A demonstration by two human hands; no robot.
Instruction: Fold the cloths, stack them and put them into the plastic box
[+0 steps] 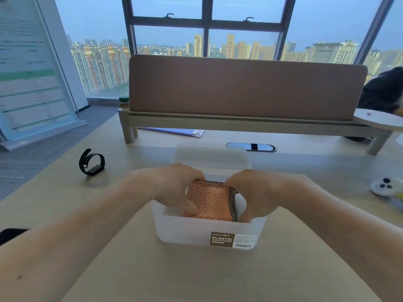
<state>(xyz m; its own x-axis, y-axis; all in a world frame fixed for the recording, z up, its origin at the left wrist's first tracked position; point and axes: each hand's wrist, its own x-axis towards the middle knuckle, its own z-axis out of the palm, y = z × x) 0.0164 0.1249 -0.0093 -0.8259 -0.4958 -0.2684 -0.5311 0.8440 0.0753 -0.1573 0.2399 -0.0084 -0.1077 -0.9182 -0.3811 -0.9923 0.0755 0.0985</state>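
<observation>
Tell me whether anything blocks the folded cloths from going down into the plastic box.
Nothing visible does. The box is open, with its lid behind it. The left hand and right hand grip the orange cloths, already partly below the rim. The box floor is hidden.

High-rise office, desk (305,269), fabric divider panel (246,88), city-view windows (205,29)

Box label (222,239): brown sticker on the front wall of the plastic box (185,231), toward its right corner, reading "PLASTIC CONTAINER"
Line above it: small brand lettering, too small to read surely
Line below it: small characters, unreadable
White sticker (244,241): just right of the brown one, fine print and barcode, unreadable
Standing board (32,68): left, on the floor, blurred rows of text, unreadable
</observation>
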